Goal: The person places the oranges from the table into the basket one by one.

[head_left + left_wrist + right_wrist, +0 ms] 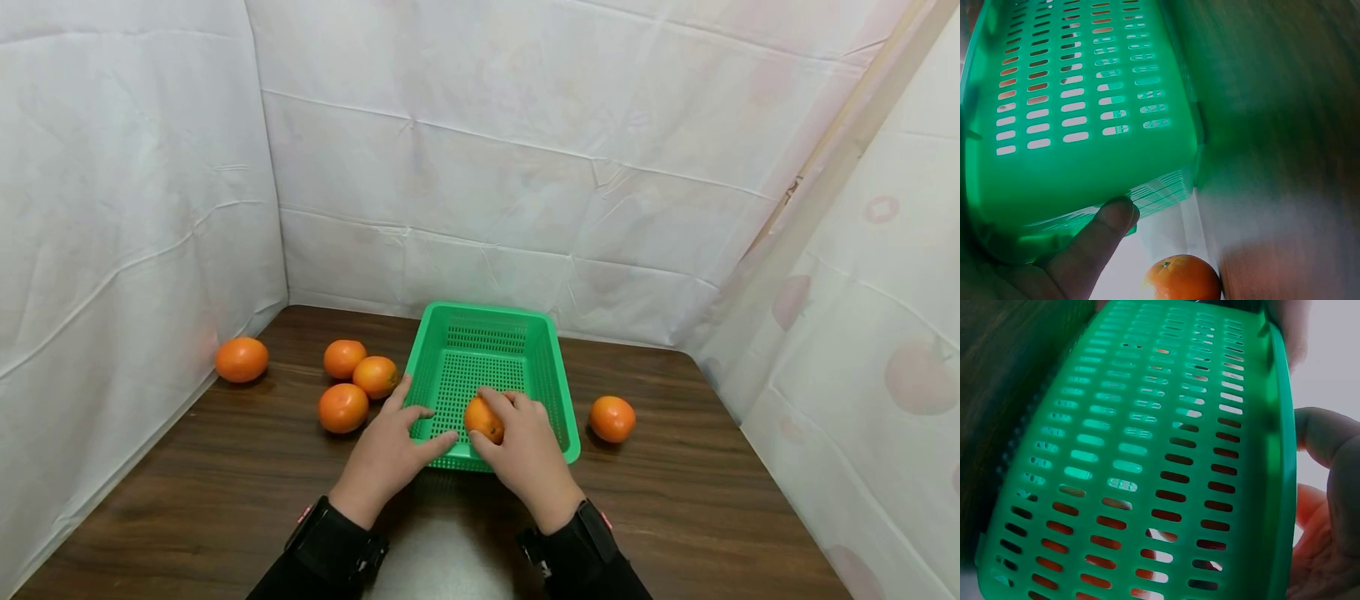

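A green plastic basket [495,367] with slotted walls stands on the table. My left hand [386,454] grips its front left corner, with one finger [1116,215] against the outside wall and the thumb over the inside. Over the front of the basket, inside the rim, my right hand [521,442] holds an orange [483,419] between thumb and fingers. The right wrist view shows that hand [1329,487] beyond the rim, the basket wall hiding most of the fruit. No other fruit shows inside the basket.
Three oranges [343,408] cluster left of the basket, and another orange [242,360] sits farther left by the white cloth wall. To the right lies a single orange [612,419]. White sheeting [487,167] encloses the dark wooden table [675,500] at the back and sides.
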Demonstrator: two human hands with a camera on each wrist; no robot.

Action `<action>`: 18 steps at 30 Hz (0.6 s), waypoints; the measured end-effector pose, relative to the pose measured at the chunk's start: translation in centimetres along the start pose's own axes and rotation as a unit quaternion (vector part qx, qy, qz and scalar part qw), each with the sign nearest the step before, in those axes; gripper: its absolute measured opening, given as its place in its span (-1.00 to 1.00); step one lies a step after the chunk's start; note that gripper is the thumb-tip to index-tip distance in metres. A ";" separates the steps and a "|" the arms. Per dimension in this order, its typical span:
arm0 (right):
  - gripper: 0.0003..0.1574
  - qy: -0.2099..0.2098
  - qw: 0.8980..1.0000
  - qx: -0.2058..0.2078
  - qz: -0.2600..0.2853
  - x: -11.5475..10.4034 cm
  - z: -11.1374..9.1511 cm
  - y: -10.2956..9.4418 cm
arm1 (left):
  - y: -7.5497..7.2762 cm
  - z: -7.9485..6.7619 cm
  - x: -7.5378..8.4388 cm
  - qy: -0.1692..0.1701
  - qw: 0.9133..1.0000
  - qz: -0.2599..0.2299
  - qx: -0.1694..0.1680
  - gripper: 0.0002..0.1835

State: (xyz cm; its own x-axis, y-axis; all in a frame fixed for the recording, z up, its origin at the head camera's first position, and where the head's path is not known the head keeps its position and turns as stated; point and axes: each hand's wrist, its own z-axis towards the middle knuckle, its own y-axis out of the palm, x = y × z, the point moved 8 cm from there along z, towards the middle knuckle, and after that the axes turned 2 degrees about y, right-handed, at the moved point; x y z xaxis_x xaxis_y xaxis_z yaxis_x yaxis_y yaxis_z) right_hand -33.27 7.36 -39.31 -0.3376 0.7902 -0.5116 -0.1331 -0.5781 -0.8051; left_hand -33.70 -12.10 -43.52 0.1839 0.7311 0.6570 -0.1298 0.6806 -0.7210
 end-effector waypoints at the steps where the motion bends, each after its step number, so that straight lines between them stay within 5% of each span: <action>1: -0.34 0.001 1.000 -0.005 -0.003 0.0 0.1 0.1 | 0.0 0.0 0.0 0.000 1.000 -0.001 0.000 -0.27; 18: -0.41 -0.015 0.989 -0.149 0.011 -0.1 1.6 1.8 | 0.2 0.1 -0.2 0.002 1.000 -0.009 -0.013 -0.10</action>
State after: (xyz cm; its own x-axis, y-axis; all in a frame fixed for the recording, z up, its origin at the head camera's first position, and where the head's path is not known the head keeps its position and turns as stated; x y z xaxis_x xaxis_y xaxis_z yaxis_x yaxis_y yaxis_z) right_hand -34.95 5.94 -40.19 -0.3657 0.7693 -0.5239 0.1542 -0.5050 -0.8492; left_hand -33.91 -12.12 -43.81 0.1897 0.7190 0.6686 -0.1005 0.6916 -0.7153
